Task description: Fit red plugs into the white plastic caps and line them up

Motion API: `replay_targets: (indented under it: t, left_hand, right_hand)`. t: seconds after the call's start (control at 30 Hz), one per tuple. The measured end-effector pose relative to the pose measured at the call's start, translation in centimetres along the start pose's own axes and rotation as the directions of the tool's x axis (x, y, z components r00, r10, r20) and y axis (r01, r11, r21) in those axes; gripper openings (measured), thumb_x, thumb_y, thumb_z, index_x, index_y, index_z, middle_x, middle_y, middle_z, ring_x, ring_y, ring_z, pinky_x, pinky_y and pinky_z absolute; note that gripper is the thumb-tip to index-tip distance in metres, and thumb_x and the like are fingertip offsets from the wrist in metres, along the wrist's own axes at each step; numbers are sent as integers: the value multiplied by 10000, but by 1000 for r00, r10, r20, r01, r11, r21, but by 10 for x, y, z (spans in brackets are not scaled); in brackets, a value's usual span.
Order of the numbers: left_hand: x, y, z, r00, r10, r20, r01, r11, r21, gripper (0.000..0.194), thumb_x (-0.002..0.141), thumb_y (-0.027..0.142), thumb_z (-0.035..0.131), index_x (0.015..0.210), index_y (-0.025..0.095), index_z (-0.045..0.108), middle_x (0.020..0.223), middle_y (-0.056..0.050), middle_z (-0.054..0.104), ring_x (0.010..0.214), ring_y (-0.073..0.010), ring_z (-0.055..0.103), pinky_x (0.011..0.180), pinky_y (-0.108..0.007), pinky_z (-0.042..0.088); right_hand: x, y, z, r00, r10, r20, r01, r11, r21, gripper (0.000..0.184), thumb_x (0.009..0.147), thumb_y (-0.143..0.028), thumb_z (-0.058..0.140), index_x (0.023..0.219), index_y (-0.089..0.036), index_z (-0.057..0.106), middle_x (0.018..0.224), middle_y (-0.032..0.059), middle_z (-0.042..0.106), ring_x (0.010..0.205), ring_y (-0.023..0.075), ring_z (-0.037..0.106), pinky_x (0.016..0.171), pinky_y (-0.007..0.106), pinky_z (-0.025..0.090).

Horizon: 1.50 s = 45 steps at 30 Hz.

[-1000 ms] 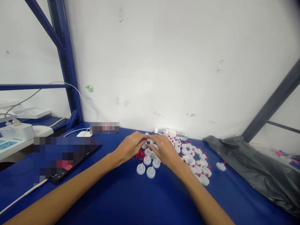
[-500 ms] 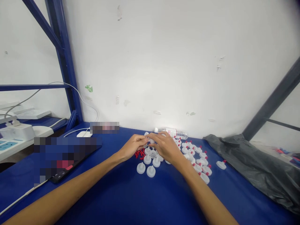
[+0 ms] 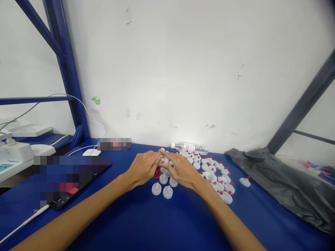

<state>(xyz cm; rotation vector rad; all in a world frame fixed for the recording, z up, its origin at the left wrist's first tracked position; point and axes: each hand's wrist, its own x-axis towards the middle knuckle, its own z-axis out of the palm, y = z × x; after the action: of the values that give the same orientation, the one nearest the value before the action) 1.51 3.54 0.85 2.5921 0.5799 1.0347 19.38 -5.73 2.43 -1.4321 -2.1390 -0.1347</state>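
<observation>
My left hand (image 3: 143,168) and my right hand (image 3: 184,169) meet at the fingertips in the middle of the table, closed around a white spouted cap (image 3: 164,159). Fingers cover part of that cap, so its spout end is hidden. Just under the hands lie small red tips (image 3: 157,173) in a loose pile, partly covered by my left hand. Several white caps with bare spouts, one of them a cap (image 3: 168,192) at the near side, stand around the hands. To the right, many caps carry red tips on their spouts, such as this red-tipped cap (image 3: 227,198).
A clear plastic bottle (image 3: 190,148) lies along the wall. One red-tipped cap (image 3: 245,181) sits apart near a dark grey plastic bag (image 3: 282,184). On the left are a partly blurred black device (image 3: 96,174), a white charger (image 3: 91,152) and cables. Blue posts (image 3: 69,76) frame the table.
The view has shifted slightly. My hands stay together over the caps; their fingers have shifted and closed in around the white spouted cap. The caps on the table look unmoved.
</observation>
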Motion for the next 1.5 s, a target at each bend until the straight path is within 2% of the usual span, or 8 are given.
replay_targets:
  t: [0.1,0.23,0.5,0.67,0.87,1.07,1.2,1.5]
  left_hand:
    - [-3,-3,-7,989,121,80,-134,975,178,335,1035,313,307,873,192,574,766,-20,579,715,-169,512,666,-285,356]
    - [-1,1,-9,987,97,125,-105,993,59,317,1028,330,349,827,192,551,776,3,591,707,-149,525,671,-272,356]
    - [6,1,-1,958,-271,89,286,913,-291,482,1011,460,174,607,223,287,518,50,319,486,-118,382,490,-248,317]
    - [5,-21,-11,964,-262,35,264,963,-48,424,993,423,300,636,209,385,592,19,449,589,-155,444,577,-277,321]
    - [-5,-29,2,971,-219,98,197,961,192,222,918,261,436,722,220,532,694,-26,589,767,-230,532,626,-308,321]
    - [-6,-33,4,968,-214,130,177,953,246,143,879,204,460,805,224,580,774,-29,663,741,-208,607,641,-300,374]
    - [-7,-35,0,970,-193,146,154,958,241,217,906,176,407,851,227,610,841,-27,701,797,-207,649,695,-305,414]
    - [-5,-24,-10,985,-164,63,145,961,236,200,964,258,418,1085,225,574,934,-44,675,913,-225,637,784,-338,453]
  right_hand:
    - [0,-10,-5,996,69,57,-82,962,259,413,1032,-388,412,1408,-249,515,1194,66,710,1016,229,678,935,372,498]
    - [3,-13,-9,990,112,85,-137,910,392,411,1035,-430,399,1343,-228,582,961,39,757,829,193,699,815,314,518]
    - [-1,30,-15,984,109,-138,-102,993,58,323,992,-295,491,1292,-231,593,1278,65,664,1157,240,607,1002,388,432]
    - [-11,55,-31,976,215,-39,-217,974,-65,265,976,-332,483,1126,-230,676,1160,58,710,1008,242,650,871,385,475]
    - [-10,41,-32,982,185,46,-177,974,-143,344,1006,-405,433,969,-220,721,1041,57,740,997,242,645,911,391,437]
    - [24,35,-6,941,338,19,-319,904,-285,379,1035,-386,359,1127,-204,678,1033,97,741,1049,252,644,913,389,431]
    - [53,37,18,880,475,-9,-449,825,-343,324,929,-367,543,927,-102,729,952,222,733,1037,353,652,940,501,396]
    - [60,26,2,819,558,131,-560,828,-24,260,848,-288,552,816,-145,767,872,161,763,885,283,705,800,379,489]
